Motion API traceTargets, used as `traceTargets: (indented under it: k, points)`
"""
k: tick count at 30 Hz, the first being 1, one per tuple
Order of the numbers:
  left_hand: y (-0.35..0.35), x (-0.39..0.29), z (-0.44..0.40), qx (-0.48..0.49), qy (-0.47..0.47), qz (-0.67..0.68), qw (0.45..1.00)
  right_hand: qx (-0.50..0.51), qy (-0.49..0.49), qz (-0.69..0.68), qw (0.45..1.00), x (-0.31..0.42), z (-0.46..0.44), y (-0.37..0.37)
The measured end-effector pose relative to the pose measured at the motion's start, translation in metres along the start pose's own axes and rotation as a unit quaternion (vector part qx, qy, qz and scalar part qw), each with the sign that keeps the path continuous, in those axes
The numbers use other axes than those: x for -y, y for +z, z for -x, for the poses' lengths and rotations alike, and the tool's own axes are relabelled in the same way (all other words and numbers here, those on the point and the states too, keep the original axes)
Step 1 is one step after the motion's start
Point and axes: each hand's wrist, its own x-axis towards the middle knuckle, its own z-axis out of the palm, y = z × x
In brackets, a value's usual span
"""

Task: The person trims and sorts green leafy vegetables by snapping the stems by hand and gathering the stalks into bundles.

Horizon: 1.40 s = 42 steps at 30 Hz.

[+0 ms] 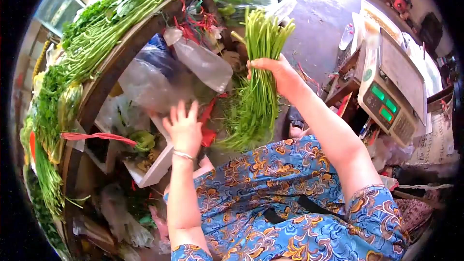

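I see the right hand (275, 73) gripping a bundle of long green leafy stalks (262, 79), while the bare left hand (185, 129) spreads its fingers near crumpled clear plastic bags (152, 84).

A digital scale (392, 92) stands at the right of the frame; a shoe (295, 121) shows near the centre.

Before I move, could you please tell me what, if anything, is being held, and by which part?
The right hand grips a bundle of long-stemmed greens by the stems, above the middle, leafy ends down. The left hand holds nothing.
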Motion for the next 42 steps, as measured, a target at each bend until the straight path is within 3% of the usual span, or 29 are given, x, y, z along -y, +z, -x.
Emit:
traceTargets:
  k: [1, 3, 4, 5, 7, 8, 10, 13, 14, 15, 18, 20, 21, 24, 26, 28, 31, 32, 33, 35, 36, 37, 40, 42]
  points:
    - [-0.004, 0.012, -0.013, 0.131, -0.056, 0.0, 0.99, 0.005, 0.011, 0.001, 1.0, -0.004, -0.002, 0.003]
    - [0.004, 0.012, -0.015, -0.046, -0.033, 0.198, 0.979, -0.006, -0.135, 0.134, 0.982, -0.012, -0.003, 0.016]
    - [-0.005, 0.005, -0.021, -0.058, -0.002, 0.393, 0.918, 0.02, -0.141, 0.154, 0.978, -0.016, -0.006, 0.019]
    - [-0.017, -0.002, -0.022, 0.015, -0.004, 0.502, 0.865, 0.042, -0.135, 0.179, 0.974, -0.021, -0.007, 0.02]
    - [0.0, -0.01, -0.027, 0.021, 0.01, 0.619, 0.785, 0.067, -0.119, 0.153, 0.979, -0.029, -0.004, 0.03]
    - [0.004, -0.012, -0.027, 0.021, 0.004, 0.619, 0.785, 0.07, -0.114, 0.152, 0.979, -0.033, -0.003, 0.035]
    - [0.002, -0.023, -0.026, 0.082, 0.038, 0.767, 0.635, 0.107, -0.084, 0.173, 0.976, -0.037, 0.0, 0.042]
    - [-0.005, -0.031, -0.025, 0.182, -0.023, 0.819, 0.544, 0.189, -0.065, 0.224, 0.954, -0.041, 0.006, 0.052]
    - [0.004, -0.032, -0.026, 0.141, 0.034, 0.821, 0.551, 0.227, -0.08, 0.254, 0.937, -0.048, 0.006, 0.053]
    - [0.002, -0.031, -0.026, 0.105, 0.063, 0.771, 0.625, 0.262, -0.096, 0.284, 0.917, -0.055, 0.005, 0.054]
    - [-0.001, -0.035, -0.024, 0.137, 0.093, 0.746, 0.646, 0.305, -0.044, 0.335, 0.891, -0.059, 0.002, 0.047]
    - [-0.002, -0.04, -0.023, 0.089, 0.089, 0.724, 0.678, 0.337, 0.001, 0.438, 0.833, -0.06, -0.002, 0.04]
    - [0.001, -0.042, -0.024, 0.093, 0.089, 0.723, 0.679, 0.335, 0.002, 0.436, 0.835, -0.061, -0.002, 0.038]
    - [-0.003, -0.052, -0.025, 0.068, 0.07, 0.773, 0.627, 0.355, -0.133, 0.456, 0.805, -0.054, 0.0, 0.046]
    - [-0.003, -0.052, -0.026, 0.061, 0.069, 0.774, 0.626, 0.339, -0.081, 0.423, 0.836, -0.059, -0.004, 0.047]
    - [-0.006, -0.052, -0.027, 0.053, 0.064, 0.785, 0.614, 0.3, 0.077, 0.38, 0.872, -0.051, -0.002, 0.053]
    - [-0.01, -0.046, -0.028, 0.025, -0.006, 0.804, 0.594, 0.279, 0.053, 0.421, 0.861, -0.03, 0.007, 0.059]
    - [-0.004, -0.041, -0.029, 0.014, -0.036, 0.835, 0.549, 0.272, 0.048, 0.445, 0.852, -0.037, -0.001, 0.047]
    - [-0.013, -0.033, -0.026, 0.038, -0.013, 0.841, 0.539, 0.26, 0.021, 0.439, 0.86, -0.031, 0.0, 0.043]
    - [-0.022, -0.028, -0.022, 0.042, -0.061, 0.866, 0.494, 0.252, 0.047, 0.373, 0.892, -0.034, -0.014, 0.031]
    - [-0.022, -0.026, -0.022, 0.034, -0.106, 0.835, 0.54, 0.228, -0.006, 0.3, 0.926, -0.032, -0.014, 0.034]
    - [-0.022, -0.027, -0.021, 0.034, -0.106, 0.832, 0.543, 0.183, -0.038, 0.29, 0.939, -0.028, -0.016, 0.037]
    - [-0.022, -0.034, -0.019, 0.011, -0.097, 0.761, 0.641, 0.117, -0.111, 0.251, 0.954, -0.021, -0.02, 0.041]
    - [-0.022, -0.032, -0.023, 0.027, -0.096, 0.764, 0.638, 0.121, -0.105, 0.211, 0.964, -0.019, -0.014, 0.052]
